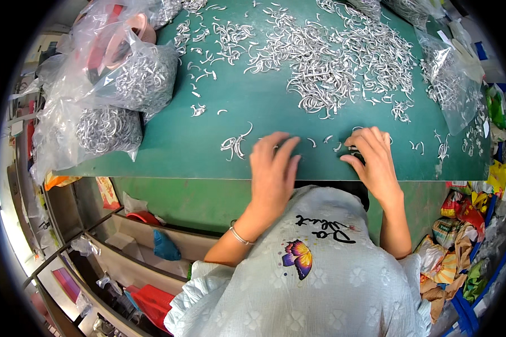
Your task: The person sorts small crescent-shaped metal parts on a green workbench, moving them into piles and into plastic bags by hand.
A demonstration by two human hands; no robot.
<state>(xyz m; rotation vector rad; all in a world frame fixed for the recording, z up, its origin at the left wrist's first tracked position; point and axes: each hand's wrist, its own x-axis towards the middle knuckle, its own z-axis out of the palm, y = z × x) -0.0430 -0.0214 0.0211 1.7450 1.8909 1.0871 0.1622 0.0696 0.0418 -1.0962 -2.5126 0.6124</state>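
Observation:
Small curved silver-coloured metal pieces lie across the green tabletop. My left hand is over the table near its front edge, its fingers apart and slightly blurred. Just left of it sits a small cluster of curved pieces. My right hand rests on the table farther right, fingers bent and the thumb apart from them. A piece or two shows partly under its fingers; the rest there is hidden. Between both hands lie a few single pieces.
A large heap of curved pieces spreads over the far middle. Clear plastic bags filled with pieces stand at the left, another bag at the right. Shelving is below left; colourful packets are piled below right.

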